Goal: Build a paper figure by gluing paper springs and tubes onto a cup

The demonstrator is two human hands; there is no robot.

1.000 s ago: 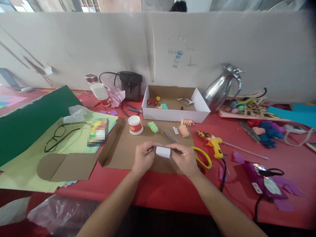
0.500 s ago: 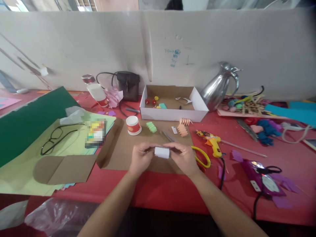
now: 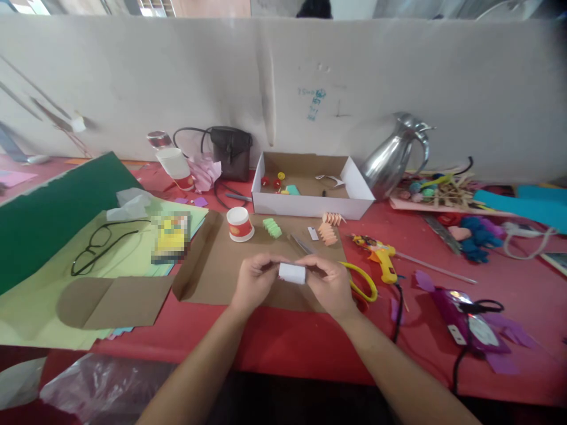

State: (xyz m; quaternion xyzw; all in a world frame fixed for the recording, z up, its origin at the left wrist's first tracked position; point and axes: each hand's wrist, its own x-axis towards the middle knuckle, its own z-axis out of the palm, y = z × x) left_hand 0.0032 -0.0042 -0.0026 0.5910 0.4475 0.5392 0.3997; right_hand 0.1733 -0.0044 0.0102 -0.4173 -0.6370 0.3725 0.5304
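Observation:
A small piece of white paper or card [image 3: 292,273], curved like a short roll, is held over the brown cardboard sheet [image 3: 212,271]. My left hand [image 3: 253,282] pinches its left end, and my right hand [image 3: 330,283] grips the right end; some fingertips are hidden behind it. Just beyond my hands lie scissors with yellow handles [image 3: 364,283], partly covered by my right hand. A green pleated paper strip [image 3: 271,228], orange pleated strips [image 3: 328,234], a small white piece [image 3: 313,234] and a red-and-white paper cup [image 3: 240,224] rest on the cardboard.
Behind stands an open white box [image 3: 310,205] with small pieces inside. At right are a yellow glue gun [image 3: 381,257], a purple corded device [image 3: 472,324] and a steel jug [image 3: 394,156]. Glasses [image 3: 95,245] and cut cardboard [image 3: 119,302] lie on yellow paper at left.
The white piece has shifted very slightly to the right and turned a little between my fingers. Both hands keep their hold, and the things on the table stay put.

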